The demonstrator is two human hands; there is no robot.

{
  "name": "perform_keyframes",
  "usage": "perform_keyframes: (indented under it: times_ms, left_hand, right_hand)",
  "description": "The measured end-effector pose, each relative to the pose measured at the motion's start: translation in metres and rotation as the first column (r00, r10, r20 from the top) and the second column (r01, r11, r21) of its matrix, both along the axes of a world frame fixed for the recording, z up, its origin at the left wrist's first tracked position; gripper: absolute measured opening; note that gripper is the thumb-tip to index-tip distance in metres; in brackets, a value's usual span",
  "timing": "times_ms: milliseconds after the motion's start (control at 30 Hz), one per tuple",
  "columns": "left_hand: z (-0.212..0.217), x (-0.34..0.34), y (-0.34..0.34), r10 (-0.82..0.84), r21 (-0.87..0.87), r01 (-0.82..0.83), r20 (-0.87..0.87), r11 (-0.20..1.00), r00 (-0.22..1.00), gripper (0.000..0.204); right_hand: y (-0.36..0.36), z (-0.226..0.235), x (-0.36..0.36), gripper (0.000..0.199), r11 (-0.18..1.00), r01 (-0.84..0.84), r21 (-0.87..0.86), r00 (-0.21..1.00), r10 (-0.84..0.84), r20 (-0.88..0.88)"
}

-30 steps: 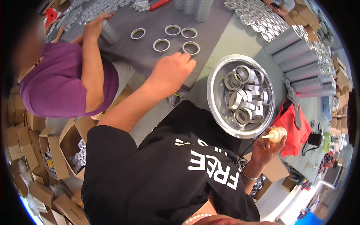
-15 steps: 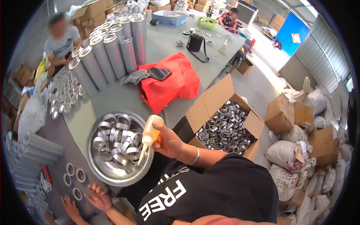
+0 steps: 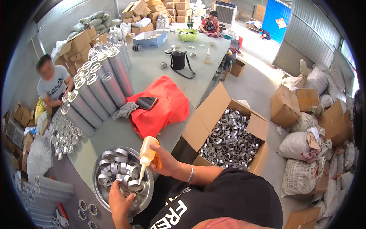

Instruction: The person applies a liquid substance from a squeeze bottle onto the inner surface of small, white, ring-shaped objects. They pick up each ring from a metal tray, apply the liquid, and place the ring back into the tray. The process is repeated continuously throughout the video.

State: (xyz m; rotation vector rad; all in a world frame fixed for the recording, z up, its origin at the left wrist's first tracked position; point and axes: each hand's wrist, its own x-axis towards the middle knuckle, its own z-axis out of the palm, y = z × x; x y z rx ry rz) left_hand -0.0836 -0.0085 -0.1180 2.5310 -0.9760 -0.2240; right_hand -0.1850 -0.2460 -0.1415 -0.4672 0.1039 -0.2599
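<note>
- Shiny round steel bowl (image 3: 144,196) heaped with smooth silver metal rings (image 3: 114,168); the left hand (image 3: 120,198) dips in, fingers partly curled, any hold unclear.
- Translucent yellow plastic squeeze bottle (image 3: 147,150) above the bowl's right side, the right hand (image 3: 164,162) wrapped around it.
- Beyond the bowl, smooth grey-green table (image 3: 152,65), crumpled red fabric bag (image 3: 162,107).
- Bottle's long axis steeply tilted, tapered nozzle pointing down into the bowl.

Corrugated metal wall (image 3: 307,28), blue panel (image 3: 273,18), sunlight on grey floor (image 3: 248,84).
</note>
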Motion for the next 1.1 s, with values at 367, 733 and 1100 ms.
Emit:
perform_keyframes:
  times_ms: [367,733,1100]
  left_hand:
    - [-0.023,0.006,0.013,-0.039,0.107,0.049,-0.091,0.993,0.995,0.065]
    - [-0.003,-0.007,0.042,0.001,-0.304,-0.012,-0.035,0.953,0.999,0.079]
    - [0.011,-0.045,0.069,-0.054,-0.063,0.06,0.1,0.996,0.993,0.066]
  right_hand:
    - [-0.011,-0.027,0.002,0.048,0.999,0.0,0.047,1.0,0.0,-0.016]
    - [-0.002,-0.024,0.004,0.047,1.0,-0.028,-0.003,0.999,0.028,0.014]
    - [-0.004,-0.023,0.006,0.052,0.999,-0.034,-0.002,0.999,0.034,-0.01]
